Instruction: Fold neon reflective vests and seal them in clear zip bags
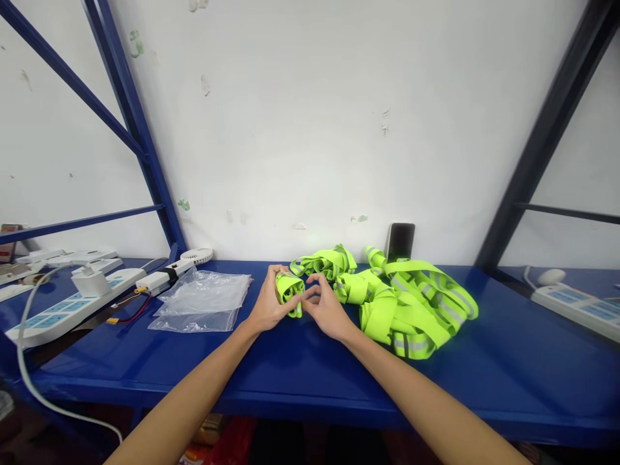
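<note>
My left hand [269, 302] is wrapped round a rolled-up bundle of neon yellow-green reflective strap [289, 289], held just above the blue shelf [300, 368]. My right hand [325, 307] pinches the same bundle from its right side with thumb and fingertips. A loose heap of the same yellow-green straps with grey reflective stripes [402, 300] lies just right of my hands, touching the back of my right hand's reach.
Clear plastic bags [203, 298] lie left of my hands. Further left are a white power strip [62, 310], a charger, cables and a small white fan [196, 256]. A dark phone [400, 241] leans on the wall. Another power strip [576, 303] sits at right. Blue rack posts flank both sides.
</note>
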The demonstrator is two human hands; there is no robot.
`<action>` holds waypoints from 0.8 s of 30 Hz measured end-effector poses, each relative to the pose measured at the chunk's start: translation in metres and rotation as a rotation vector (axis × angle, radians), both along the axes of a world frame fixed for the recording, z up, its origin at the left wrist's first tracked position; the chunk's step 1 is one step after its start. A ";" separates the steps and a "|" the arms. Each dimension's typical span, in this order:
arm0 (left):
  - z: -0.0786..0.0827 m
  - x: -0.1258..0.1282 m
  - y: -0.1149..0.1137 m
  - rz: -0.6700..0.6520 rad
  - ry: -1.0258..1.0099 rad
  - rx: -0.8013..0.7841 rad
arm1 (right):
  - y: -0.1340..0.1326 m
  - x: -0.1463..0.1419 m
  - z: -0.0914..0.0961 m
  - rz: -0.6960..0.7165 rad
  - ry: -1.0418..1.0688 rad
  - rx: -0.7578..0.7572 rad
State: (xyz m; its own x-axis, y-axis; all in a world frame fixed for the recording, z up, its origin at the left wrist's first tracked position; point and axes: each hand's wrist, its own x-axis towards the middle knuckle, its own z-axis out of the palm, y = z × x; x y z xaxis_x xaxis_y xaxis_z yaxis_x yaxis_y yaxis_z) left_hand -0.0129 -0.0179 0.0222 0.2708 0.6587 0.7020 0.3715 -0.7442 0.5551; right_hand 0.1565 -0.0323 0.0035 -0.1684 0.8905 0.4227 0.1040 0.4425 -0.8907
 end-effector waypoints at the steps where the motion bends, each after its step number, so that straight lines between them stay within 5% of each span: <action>1: 0.000 0.000 -0.001 -0.002 0.045 -0.010 | 0.002 0.000 -0.001 -0.048 0.002 -0.026; 4: 0.001 0.001 -0.002 0.023 0.162 -0.003 | 0.006 0.001 -0.002 -0.187 0.003 -0.082; 8: -0.001 0.005 -0.001 0.108 0.207 0.039 | 0.008 0.003 0.001 -0.195 0.044 -0.159; 15: -0.005 0.008 0.005 0.319 0.110 0.091 | -0.005 -0.003 0.008 -0.189 -0.049 0.092; 24: -0.009 0.006 0.016 0.269 0.063 0.111 | -0.012 -0.007 0.009 -0.193 -0.044 0.191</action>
State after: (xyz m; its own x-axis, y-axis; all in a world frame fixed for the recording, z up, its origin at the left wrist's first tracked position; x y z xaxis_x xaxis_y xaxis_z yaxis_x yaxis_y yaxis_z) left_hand -0.0072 -0.0021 0.0130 0.1425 0.6326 0.7613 0.5949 -0.6695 0.4449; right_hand 0.1491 -0.0442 0.0123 -0.0254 0.8125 0.5823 0.2396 0.5705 -0.7856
